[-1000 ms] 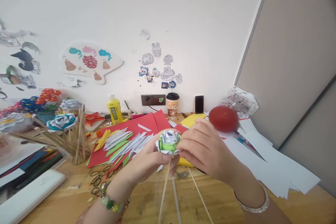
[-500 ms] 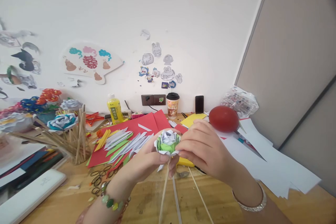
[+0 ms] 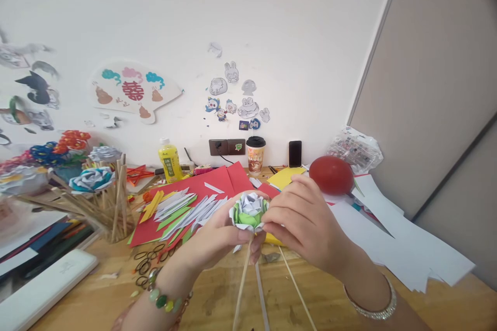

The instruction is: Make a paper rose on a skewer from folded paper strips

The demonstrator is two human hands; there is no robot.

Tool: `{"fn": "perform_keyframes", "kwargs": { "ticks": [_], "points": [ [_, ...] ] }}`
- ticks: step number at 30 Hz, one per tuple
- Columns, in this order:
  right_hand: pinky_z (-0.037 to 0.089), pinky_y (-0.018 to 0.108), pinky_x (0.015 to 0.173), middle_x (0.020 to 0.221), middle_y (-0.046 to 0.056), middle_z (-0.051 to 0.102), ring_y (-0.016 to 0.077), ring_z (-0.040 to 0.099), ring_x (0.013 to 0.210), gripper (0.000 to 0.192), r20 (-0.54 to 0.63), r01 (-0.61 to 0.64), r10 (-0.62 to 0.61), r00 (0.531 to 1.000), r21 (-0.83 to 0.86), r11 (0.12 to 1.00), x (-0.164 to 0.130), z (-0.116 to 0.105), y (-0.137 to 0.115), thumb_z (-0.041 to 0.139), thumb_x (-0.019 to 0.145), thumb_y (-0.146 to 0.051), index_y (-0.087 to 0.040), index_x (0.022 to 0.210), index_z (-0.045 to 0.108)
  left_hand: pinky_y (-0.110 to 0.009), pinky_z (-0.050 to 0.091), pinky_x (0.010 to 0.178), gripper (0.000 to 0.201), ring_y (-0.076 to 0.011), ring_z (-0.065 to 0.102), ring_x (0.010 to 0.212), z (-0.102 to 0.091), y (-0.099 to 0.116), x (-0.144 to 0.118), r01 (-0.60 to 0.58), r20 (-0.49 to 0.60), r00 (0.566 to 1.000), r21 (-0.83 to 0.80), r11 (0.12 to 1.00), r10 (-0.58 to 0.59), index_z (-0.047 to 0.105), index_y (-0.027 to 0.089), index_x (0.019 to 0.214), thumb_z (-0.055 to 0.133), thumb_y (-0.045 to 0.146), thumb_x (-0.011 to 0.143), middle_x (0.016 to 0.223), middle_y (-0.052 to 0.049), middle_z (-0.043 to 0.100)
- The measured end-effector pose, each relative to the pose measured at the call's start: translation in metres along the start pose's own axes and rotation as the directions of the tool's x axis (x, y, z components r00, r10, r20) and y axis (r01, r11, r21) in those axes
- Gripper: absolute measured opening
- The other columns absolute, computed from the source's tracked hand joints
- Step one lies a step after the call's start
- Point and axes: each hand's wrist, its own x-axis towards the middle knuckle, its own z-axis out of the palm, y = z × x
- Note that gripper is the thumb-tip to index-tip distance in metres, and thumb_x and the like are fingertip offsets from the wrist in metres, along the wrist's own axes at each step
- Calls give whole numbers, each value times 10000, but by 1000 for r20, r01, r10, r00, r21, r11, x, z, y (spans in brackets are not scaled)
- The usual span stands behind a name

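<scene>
A paper flower (image 3: 250, 212) with white and green petals sits on a thin wooden stick (image 3: 243, 284), above the middle of the table. My left hand (image 3: 221, 227) is closed around the flower's underside and the top of the stick. With thumb and fingers pinched together, my right hand (image 3: 297, 214) grips the outer petal edge on the flower's right side. Below the hands, a white paper strip (image 3: 262, 295) and another thin stick (image 3: 297, 287) lie on the wooden table (image 3: 217, 305).
Folded white and green paper strips (image 3: 194, 217) lie on red paper (image 3: 217, 178). Black rubber bands (image 3: 143, 266) are scattered left. Sticks (image 3: 116, 201) stand in a container near other paper flowers. A bottle (image 3: 169, 160), cup (image 3: 256, 158), phone (image 3: 295, 154) and red balloon (image 3: 331, 176) stand behind; white sheets (image 3: 411, 238) lie right.
The flower has shifted very slightly to the right and turned a little. My right fingers have moved slightly along its right petal edge. The rest looks the same.
</scene>
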Motion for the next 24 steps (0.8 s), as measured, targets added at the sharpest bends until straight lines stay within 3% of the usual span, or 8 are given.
{"fn": "perform_keyframes", "kwargs": {
  "ticks": [14,18,21,24],
  "points": [
    [349,310,732,688,-6,598,135,477,691,245,100,-67,54,994,130,989,3,-1,0,428,931,-233,-179,725,549,-256,473,525,528,-127,555,548,-9,-6,-2,19,12,1000,27,999,-19,485,207,1180,690,225,694,689,3,596],
    [350,323,754,715,13,608,147,489,715,262,59,-48,42,997,115,992,1,5,0,407,943,-256,-171,758,572,-256,483,524,677,-132,580,551,-12,-10,-1,-1,-18,1000,47,999,2,414,230,1251,744,282,663,742,5,594],
    [359,321,754,777,25,632,157,497,742,291,62,-95,87,994,152,984,0,7,3,404,939,-369,-178,825,592,-227,467,499,696,-115,574,520,-13,-13,1,-24,-49,998,76,997,28,426,231,1214,783,319,622,733,15,586],
    [358,309,722,787,21,638,158,494,746,274,121,-175,155,981,177,969,0,6,7,430,926,-387,-186,838,594,-221,466,478,583,-107,549,514,-15,-13,2,-59,-61,996,80,995,64,494,203,1070,793,368,598,697,19,572]
  ]
}}
